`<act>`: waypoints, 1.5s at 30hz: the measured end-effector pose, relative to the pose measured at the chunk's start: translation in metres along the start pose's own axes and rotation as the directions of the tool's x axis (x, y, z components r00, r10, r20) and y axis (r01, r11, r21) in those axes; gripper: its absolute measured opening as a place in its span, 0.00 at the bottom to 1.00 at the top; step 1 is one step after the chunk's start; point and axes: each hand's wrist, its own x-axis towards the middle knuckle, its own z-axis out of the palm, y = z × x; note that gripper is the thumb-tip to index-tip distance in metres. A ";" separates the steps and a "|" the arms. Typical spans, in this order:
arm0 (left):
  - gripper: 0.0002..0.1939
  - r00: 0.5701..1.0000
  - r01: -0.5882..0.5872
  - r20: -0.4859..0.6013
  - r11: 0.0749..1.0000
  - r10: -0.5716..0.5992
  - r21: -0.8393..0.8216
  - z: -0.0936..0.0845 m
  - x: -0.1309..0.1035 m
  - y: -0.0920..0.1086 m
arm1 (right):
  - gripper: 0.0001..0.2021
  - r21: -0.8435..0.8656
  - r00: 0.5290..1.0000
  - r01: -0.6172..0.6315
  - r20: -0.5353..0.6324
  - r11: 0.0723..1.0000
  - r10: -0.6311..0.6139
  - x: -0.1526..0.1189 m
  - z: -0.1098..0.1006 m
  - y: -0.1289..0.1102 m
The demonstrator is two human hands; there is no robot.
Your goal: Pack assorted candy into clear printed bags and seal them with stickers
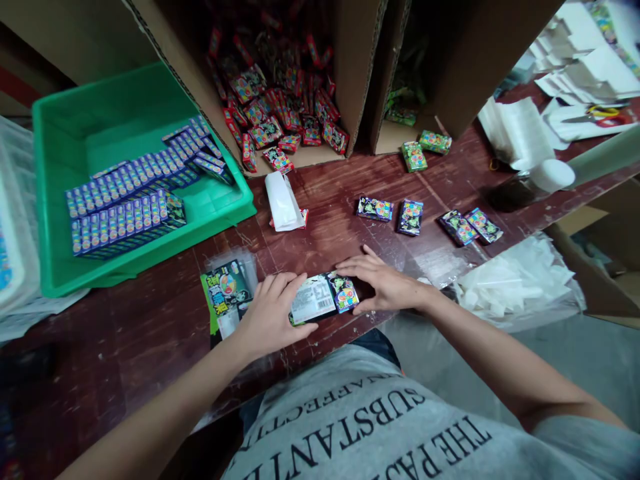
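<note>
My left hand (273, 310) is closed on the left end of a flat black printed packet (313, 300) with a white barcode label. A small dark printed box (345, 293) lies at the packet's right end, and my right hand (380, 283) grips it between thumb and fingers. Whether the box is partly inside the packet, I cannot tell. Just left of my left hand is a stack of black and green printed packets (227, 290) in clear plastic. Beyond my hands lie two more dark printed boxes (411, 217), side by side but apart.
A green tray (150, 267) with rows of purple boxes stands at left. Behind are cardboard cartons (367, 73), one full of red boxes (265, 130). White folded paper (283, 200) lies mid-table. At right are a white-capped jar (553, 175), scissors (600, 115) and a bag of white pieces (520, 280).
</note>
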 end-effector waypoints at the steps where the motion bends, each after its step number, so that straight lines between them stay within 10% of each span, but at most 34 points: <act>1: 0.45 1.000 0.008 0.001 1.000 -0.008 -0.009 0.000 0.000 0.000 | 0.42 0.003 1.000 -0.001 -0.004 1.000 0.001 0.001 0.001 0.000; 18: 0.46 0.982 0.161 0.105 0.987 -0.159 -0.012 -0.011 0.017 0.004 | 0.45 -0.084 0.989 -0.095 -0.125 0.992 0.084 0.028 0.011 0.000; 24: 0.49 0.948 -0.066 0.318 0.994 0.035 0.087 -0.059 0.066 0.004 | 0.53 -0.166 0.998 -0.056 -0.003 0.985 0.056 0.021 -0.002 -0.005; 27: 0.30 0.976 -0.110 0.195 0.990 0.092 0.085 -0.103 0.131 -0.021 | 0.54 -0.257 0.986 -0.123 -0.137 0.959 0.090 0.020 -0.033 0.013; 29: 0.25 1.000 0.027 -0.005 0.973 -0.026 0.229 -0.130 0.186 -0.049 | 0.48 -0.294 0.900 -0.315 -0.396 0.903 0.185 0.026 -0.067 0.039; 31: 0.27 0.959 0.272 -0.017 0.902 -0.283 0.335 -0.146 0.238 -0.078 | 0.42 -0.238 0.700 -0.541 -0.660 0.807 0.274 0.035 -0.104 0.074; 33: 0.36 0.925 0.359 -0.008 0.867 -0.380 0.345 -0.152 0.278 -0.100 | 0.43 -0.141 0.528 -0.723 -0.744 0.676 0.409 0.046 -0.136 0.108; 35: 0.41 0.912 0.391 -0.018 0.855 -0.409 0.340 -0.151 0.301 -0.112 | 0.42 -0.105 0.462 -0.785 -0.755 0.610 0.465 0.055 -0.157 0.136; 40: 0.47 0.929 0.370 -0.100 0.873 -0.357 0.317 -0.156 0.289 -0.108 | 0.32 -0.059 0.430 -0.802 -0.748 0.595 0.505 0.065 -0.165 0.164; 45: 0.48 0.986 0.087 -0.140 0.996 -0.086 0.001 -0.132 0.220 -0.053 | 0.38 0.008 0.504 -0.728 -0.673 0.686 0.542 0.034 -0.163 0.130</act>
